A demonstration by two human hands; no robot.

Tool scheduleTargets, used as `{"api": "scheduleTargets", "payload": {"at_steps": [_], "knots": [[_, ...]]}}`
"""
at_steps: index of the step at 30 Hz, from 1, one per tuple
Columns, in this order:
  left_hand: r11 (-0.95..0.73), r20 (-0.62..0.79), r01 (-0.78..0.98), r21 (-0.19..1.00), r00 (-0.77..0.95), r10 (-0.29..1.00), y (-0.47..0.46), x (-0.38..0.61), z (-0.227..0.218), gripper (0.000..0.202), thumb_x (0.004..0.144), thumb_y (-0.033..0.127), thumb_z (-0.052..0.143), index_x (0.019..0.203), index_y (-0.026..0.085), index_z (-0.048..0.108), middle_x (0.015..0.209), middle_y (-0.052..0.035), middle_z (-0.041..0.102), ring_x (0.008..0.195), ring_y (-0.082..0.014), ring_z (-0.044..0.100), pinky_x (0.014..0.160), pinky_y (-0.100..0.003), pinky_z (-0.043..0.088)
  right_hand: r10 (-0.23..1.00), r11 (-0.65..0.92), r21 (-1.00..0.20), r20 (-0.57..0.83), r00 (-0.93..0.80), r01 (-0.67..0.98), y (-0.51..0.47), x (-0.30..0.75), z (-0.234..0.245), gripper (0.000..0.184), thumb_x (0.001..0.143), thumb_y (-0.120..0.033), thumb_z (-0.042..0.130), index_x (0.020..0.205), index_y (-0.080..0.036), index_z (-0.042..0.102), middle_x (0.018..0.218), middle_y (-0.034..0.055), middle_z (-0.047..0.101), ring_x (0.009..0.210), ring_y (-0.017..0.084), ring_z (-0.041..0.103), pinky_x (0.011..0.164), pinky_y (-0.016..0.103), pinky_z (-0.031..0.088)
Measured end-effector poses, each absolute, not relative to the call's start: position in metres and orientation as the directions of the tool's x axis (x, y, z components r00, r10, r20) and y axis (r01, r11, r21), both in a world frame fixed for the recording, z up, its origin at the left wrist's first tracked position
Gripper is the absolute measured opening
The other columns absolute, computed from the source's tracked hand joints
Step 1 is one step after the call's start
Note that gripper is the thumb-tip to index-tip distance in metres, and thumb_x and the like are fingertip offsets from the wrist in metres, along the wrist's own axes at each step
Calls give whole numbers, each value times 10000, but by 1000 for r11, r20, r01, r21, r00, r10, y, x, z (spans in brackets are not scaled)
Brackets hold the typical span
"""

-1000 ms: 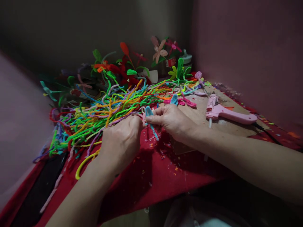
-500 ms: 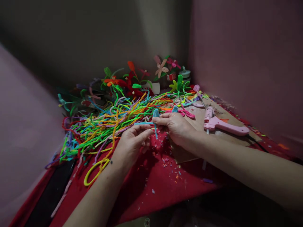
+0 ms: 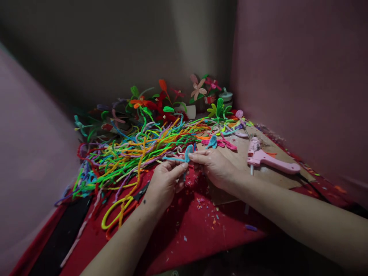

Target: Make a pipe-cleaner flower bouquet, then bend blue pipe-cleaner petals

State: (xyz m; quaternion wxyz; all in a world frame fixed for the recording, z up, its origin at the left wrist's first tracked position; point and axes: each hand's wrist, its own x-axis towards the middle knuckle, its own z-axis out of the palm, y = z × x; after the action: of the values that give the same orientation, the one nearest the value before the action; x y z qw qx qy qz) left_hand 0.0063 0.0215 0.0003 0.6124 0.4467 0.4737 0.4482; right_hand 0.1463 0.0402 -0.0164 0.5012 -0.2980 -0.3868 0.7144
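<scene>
My left hand pinches the lower part of a blue pipe-cleaner petal between thumb and forefinger. My right hand grips the same petal from its right side, thumb and finger closed at its edge. A thin blue pipe-cleaner end sticks out leftward above my left fingers. The stem below the petal is mostly hidden by my left fingers. Just beyond my right hand, a second blue petal lies beside pink pipe-cleaner petals.
Many coloured pipe cleaners are heaped at the left, with finished flowers behind. A pink glue gun lies on a brown board at right. Yellow-and-orange-handled scissors rest by my left wrist. Fuzz scraps dot the red cloth.
My left fingers have moved up the stem to the petal's base, and the petal sits lower in view. The second blue petal and the scissors show more fully.
</scene>
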Motion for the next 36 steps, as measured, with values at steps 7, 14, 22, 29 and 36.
{"api": "scheduleTargets", "payload": {"at_steps": [7, 14, 22, 29, 36], "knots": [[214, -198, -110, 971, 138, 970, 22, 7, -1, 188, 709, 290, 702, 712, 134, 597, 514, 63, 462, 386, -22, 307, 363, -151, 252, 947, -163, -855, 5, -322, -492, 46, 151, -17, 175, 598, -259, 756, 695, -147, 661, 607, -27, 602, 526, 74, 500, 546, 225, 366], [256, -223, -155, 954, 205, 953, 20, 3, 1, 197, 732, 272, 680, 669, 139, 550, 491, 64, 484, 344, -15, 329, 347, -148, 228, 937, -79, -899, 81, -340, -431, 51, 157, -16, 141, 580, -184, 751, 696, -144, 681, 635, -20, 628, 554, 76, 517, 591, 236, 404], [252, -226, -105, 962, 211, 951, 18, 3, 1, 210, 696, 301, 710, 694, 139, 576, 495, 56, 520, 335, -24, 355, 329, -155, 248, 966, -27, -898, 89, -241, -438, 43, 151, -18, 114, 598, -177, 726, 663, -148, 637, 621, -32, 603, 553, 83, 524, 590, 241, 417], [251, -237, -60, 966, 179, 955, 19, 2, 1, 213, 666, 304, 726, 677, 133, 599, 464, 53, 512, 320, -29, 357, 313, -157, 259, 950, -19, -890, 126, -286, -455, 46, 153, -20, 157, 589, -173, 746, 724, -153, 667, 668, -29, 628, 576, 76, 538, 610, 233, 424], [251, -240, -23, 968, 221, 945, 18, 2, 0, 220, 664, 312, 719, 631, 139, 588, 408, 45, 492, 287, -37, 315, 296, -171, 246, 968, -31, -928, 65, -242, -371, 45, 155, -14, 165, 627, -276, 742, 701, -140, 686, 605, -20, 612, 515, 69, 493, 517, 217, 379]]}}
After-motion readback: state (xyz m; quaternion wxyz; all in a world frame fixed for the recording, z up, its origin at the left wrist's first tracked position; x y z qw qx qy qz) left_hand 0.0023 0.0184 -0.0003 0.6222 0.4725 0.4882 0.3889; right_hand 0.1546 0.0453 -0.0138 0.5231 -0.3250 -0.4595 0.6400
